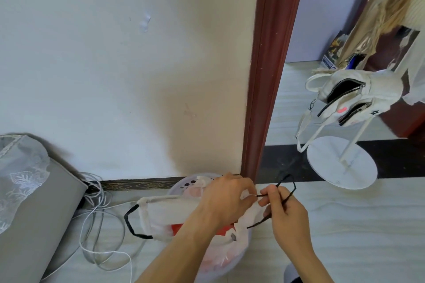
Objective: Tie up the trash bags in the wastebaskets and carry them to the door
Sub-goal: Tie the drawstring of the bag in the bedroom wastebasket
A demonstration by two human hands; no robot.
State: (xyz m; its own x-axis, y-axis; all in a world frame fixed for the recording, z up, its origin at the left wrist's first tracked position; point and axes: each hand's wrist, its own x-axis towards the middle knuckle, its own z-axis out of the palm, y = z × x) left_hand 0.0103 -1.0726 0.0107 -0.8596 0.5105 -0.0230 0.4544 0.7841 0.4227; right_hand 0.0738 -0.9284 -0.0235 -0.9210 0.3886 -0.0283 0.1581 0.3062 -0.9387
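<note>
A white translucent trash bag (165, 213) with black drawstrings sits in a pale lavender wastebasket (184, 185) on the floor by the wall. My left hand (226, 200) grips the bag's gathered rim at the right side. My right hand (284, 211) pinches the right black drawstring loop (290, 188) and holds it stretched out from the bag. The left drawstring loop (131, 223) hangs free at the bag's left end. Red and pink trash shows through the plastic under my left forearm.
A brown door frame (264, 99) rises just behind the basket, with the doorway to its right. A white stand (342, 165) carrying a cream handbag (354, 96) is in the doorway. White cables (99, 225) coil on the floor left, beside a grey covered box (32, 202).
</note>
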